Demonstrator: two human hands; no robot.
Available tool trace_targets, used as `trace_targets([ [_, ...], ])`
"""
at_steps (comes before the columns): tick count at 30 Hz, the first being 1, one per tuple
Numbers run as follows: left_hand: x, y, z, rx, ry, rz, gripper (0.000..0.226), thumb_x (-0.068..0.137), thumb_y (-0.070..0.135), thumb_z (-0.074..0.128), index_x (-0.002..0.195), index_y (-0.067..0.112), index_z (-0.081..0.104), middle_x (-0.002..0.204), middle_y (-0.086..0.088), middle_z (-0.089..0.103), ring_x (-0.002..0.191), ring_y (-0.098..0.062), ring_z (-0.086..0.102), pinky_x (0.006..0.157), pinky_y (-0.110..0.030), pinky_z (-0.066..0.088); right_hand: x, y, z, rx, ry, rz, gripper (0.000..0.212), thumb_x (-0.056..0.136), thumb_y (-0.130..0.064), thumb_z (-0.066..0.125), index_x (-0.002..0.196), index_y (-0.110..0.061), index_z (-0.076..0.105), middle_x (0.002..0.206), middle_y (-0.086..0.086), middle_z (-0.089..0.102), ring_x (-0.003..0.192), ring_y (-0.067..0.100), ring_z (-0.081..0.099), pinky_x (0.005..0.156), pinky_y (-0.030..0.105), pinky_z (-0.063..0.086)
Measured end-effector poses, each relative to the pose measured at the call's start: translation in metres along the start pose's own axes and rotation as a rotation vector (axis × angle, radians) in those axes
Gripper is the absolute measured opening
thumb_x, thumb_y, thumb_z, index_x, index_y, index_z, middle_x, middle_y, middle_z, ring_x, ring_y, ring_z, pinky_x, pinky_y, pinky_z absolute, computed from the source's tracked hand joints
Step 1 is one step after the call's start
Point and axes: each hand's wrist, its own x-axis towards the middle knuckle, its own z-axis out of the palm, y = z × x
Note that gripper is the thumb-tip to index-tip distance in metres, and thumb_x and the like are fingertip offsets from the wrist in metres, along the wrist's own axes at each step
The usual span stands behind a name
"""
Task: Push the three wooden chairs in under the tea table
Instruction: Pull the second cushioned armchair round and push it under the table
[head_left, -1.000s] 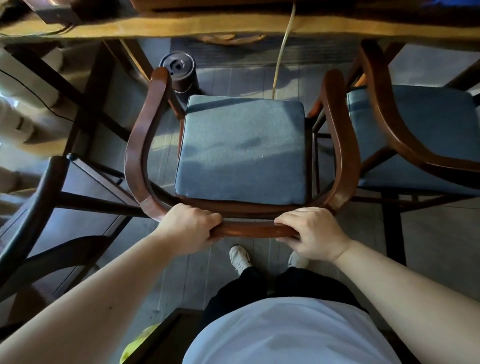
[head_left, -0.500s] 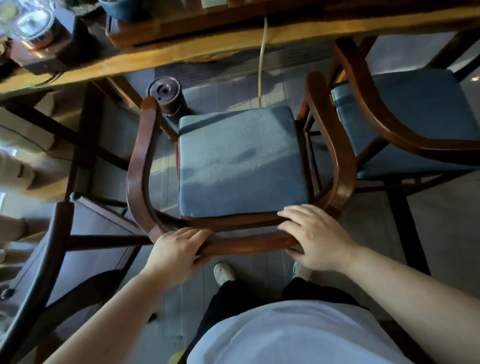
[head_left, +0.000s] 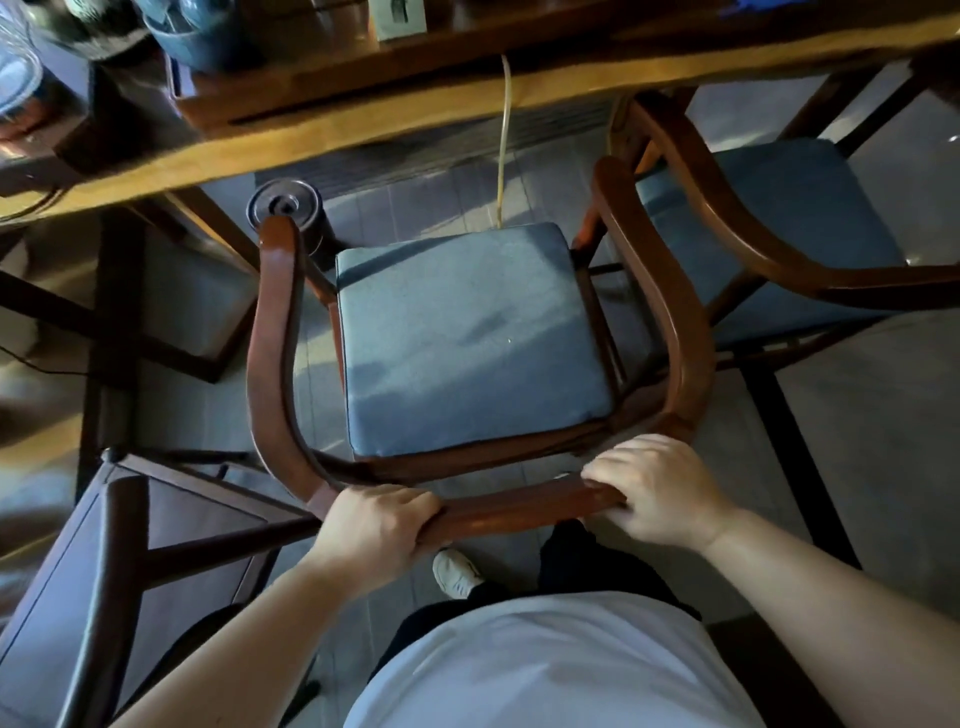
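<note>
The reddish-brown wooden armchair with the blue seat cushion stands at frame centre, its front edge short of the long yellow-edged wooden tea table running across the top; it is not yet under.

Your left hand is wrapped around the curved back rail, left of its middle. Your right hand lies over the rail's right end, fingers curled on top; whether the thumb closes beneath cannot be told.

Judgement on handling: solid frame, rigid, probably of moderate weight; it should slide rather than flex. The lacquered rail looks glossy, so expect some slip under a loose palm. The back rail is the correct hold; two hands apart give steering control.

Hazards: a dark cylindrical canister stands on the floor just beside the left armrest tip, and a pale cord hangs from the table above the cushion's far edge. A second blue-cushioned wooden armchair sits close at upper right, armrests nearly touching. Keep the push straight.
</note>
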Motion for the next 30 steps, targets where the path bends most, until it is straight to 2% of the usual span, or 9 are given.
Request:
trace_targets([
  [4,0.006,-0.027,-0.01,0.021,0.006,-0.006,0.05,0.091,0.061,0.036,0.095,0.025,0.07,0.079,0.008,0.071,0.071,-0.018,0.068,0.049,-0.031,0.054,0.024,0.002,0.005,-0.005,-0.006,-0.037,0.029,0.07,-0.046,0.063,0.086,-0.022,0.069,0.081,-0.005,0.071,0.073,0.023,0.066,0.059,0.034,0.052],
  [6,0.02,-0.033,-0.013,0.03,0.005,-0.013,0.042,0.084,0.058,0.047,0.091,0.023,0.07,0.077,0.008,0.071,0.07,-0.019,0.068,0.049,-0.03,0.054,0.035,0.012,0.001,-0.007,-0.005,-0.034,0.029,0.072,-0.046,0.066,0.087,-0.021,0.07,0.082,-0.005,0.072,0.073,0.023,0.067,0.06,0.033,0.052],
  [11,0.066,-0.03,-0.013,0.045,0.026,-0.026,0.037,0.076,0.053,0.05,0.081,0.021,0.066,0.069,0.006,0.067,0.062,-0.02,0.065,0.044,-0.029,0.05,0.056,0.055,-0.017,-0.019,-0.045,0.028,0.031,0.064,-0.035,0.084,0.089,-0.022,0.071,0.085,-0.005,0.073,0.076,0.023,0.069,0.065,0.036,0.054],
  [15,0.1,-0.026,-0.009,0.063,0.035,-0.051,0.034,0.073,0.052,0.051,0.078,0.021,0.063,0.066,0.006,0.066,0.059,-0.02,0.064,0.042,-0.028,0.048,0.071,0.088,-0.035,-0.035,-0.1,0.034,0.034,0.061,-0.028,0.086,0.091,-0.024,0.07,0.088,-0.007,0.073,0.079,0.022,0.068,0.069,0.036,0.054],
  [19,0.126,-0.028,-0.006,0.099,0.019,-0.084,0.03,0.066,0.043,0.081,0.08,0.022,0.065,0.066,0.009,0.066,0.057,-0.018,0.064,0.042,-0.026,0.045,0.087,0.113,-0.049,-0.041,-0.124,0.015,0.032,0.066,-0.036,0.081,0.092,-0.022,0.07,0.087,-0.004,0.073,0.078,0.026,0.068,0.069,0.039,0.054],
  [21,0.135,-0.03,-0.006,0.104,0.003,-0.093,0.032,0.064,0.043,0.084,0.082,0.023,0.066,0.066,0.01,0.066,0.056,-0.017,0.063,0.042,-0.026,0.045,0.092,0.121,-0.054,-0.044,-0.126,0.01,0.031,0.067,-0.04,0.076,0.091,-0.022,0.07,0.085,-0.002,0.073,0.078,0.027,0.068,0.069,0.04,0.054],
  [25,0.144,-0.041,-0.007,0.128,-0.012,-0.062,0.034,0.068,0.047,0.079,0.087,0.022,0.068,0.068,0.008,0.067,0.056,-0.018,0.064,0.045,-0.025,0.047,0.099,0.122,-0.055,-0.039,-0.12,0.026,0.035,0.068,-0.048,0.067,0.09,-0.021,0.07,0.084,-0.001,0.073,0.078,0.028,0.068,0.069,0.04,0.054],
  [28,0.145,-0.047,-0.008,0.095,-0.005,-0.055,0.039,0.076,0.057,0.054,0.087,0.022,0.066,0.073,0.009,0.068,0.061,-0.019,0.065,0.048,-0.028,0.05,0.099,0.122,-0.052,-0.038,-0.121,0.026,0.036,0.068,-0.048,0.067,0.091,-0.02,0.07,0.083,-0.001,0.073,0.077,0.028,0.068,0.069,0.04,0.053],
  [30,0.146,-0.045,-0.008,0.084,0.005,-0.063,0.041,0.075,0.057,0.05,0.085,0.021,0.066,0.072,0.008,0.068,0.06,-0.02,0.065,0.047,-0.028,0.05,0.099,0.124,-0.052,-0.04,-0.119,0.02,0.035,0.068,-0.046,0.07,0.091,-0.02,0.07,0.084,0.0,0.074,0.077,0.028,0.068,0.069,0.04,0.054],
])
